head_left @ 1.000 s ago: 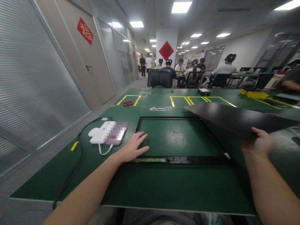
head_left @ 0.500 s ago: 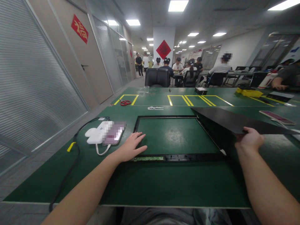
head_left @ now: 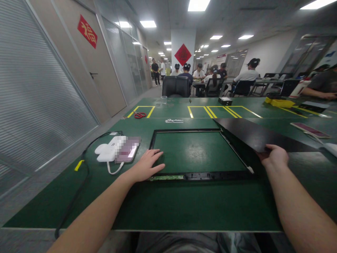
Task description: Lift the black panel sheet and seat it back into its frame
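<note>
A thin black panel (head_left: 255, 135) slants over the right side of a black rectangular frame (head_left: 210, 176), with one edge raised off the table. My right hand (head_left: 276, 155) grips the panel's near edge, fingers underneath and thumb on top. My left hand (head_left: 149, 165) rests across the near left corner of the frame, its fingers spread. A strip of green circuit board (head_left: 167, 177) lies along the frame's near bar, close to that hand. Part of the frame's right side is hidden beneath the panel.
White devices (head_left: 112, 149) and a phone (head_left: 129, 149) lie left, by a black cable (head_left: 88, 168). Red scissors (head_left: 139, 115), a plastic cup (head_left: 164, 100), thin white strips (head_left: 173, 121) and a yellow tray (head_left: 279, 102) stand farther back. Another phone (head_left: 310, 130) is on the right. Several people sit beyond.
My right hand has shifted slightly left together with the panel, whose upper face now catches more light. My left hand has stayed on the frame's corner.
</note>
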Demonstrator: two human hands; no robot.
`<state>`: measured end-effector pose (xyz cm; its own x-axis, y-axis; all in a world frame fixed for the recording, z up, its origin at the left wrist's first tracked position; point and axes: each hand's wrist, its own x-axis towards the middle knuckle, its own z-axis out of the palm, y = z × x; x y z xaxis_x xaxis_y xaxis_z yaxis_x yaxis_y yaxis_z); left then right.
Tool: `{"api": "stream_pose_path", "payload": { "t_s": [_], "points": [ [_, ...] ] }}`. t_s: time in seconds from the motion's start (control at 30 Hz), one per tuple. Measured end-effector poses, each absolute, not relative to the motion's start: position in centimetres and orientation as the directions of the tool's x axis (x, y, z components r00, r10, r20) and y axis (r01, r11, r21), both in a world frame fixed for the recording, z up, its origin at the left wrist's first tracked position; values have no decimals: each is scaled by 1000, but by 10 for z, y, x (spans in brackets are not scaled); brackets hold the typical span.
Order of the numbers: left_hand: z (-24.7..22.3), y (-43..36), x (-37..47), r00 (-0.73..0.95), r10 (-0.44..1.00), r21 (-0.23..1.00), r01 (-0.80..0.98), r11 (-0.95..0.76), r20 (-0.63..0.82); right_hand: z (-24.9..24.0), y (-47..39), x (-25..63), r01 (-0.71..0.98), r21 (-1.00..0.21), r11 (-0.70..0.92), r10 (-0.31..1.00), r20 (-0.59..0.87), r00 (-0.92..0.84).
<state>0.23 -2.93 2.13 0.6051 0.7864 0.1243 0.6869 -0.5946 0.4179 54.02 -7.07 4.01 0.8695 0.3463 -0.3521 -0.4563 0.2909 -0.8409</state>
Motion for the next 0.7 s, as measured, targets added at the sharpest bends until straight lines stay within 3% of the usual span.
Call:
{"api": "stream_pose_path", "payload": {
  "t_s": [0.37, 0.7],
  "points": [
    [27, -32, 5, 607, 790, 377, 715, -589, 85, 40, -71, 540, -527, -825, 204, 286, -464, 838],
    [18, -28, 3, 601, 790, 425, 688, -588, 121, 52, -73, 528, -492, -821, 291, 360, -382, 851]
  ]
}}
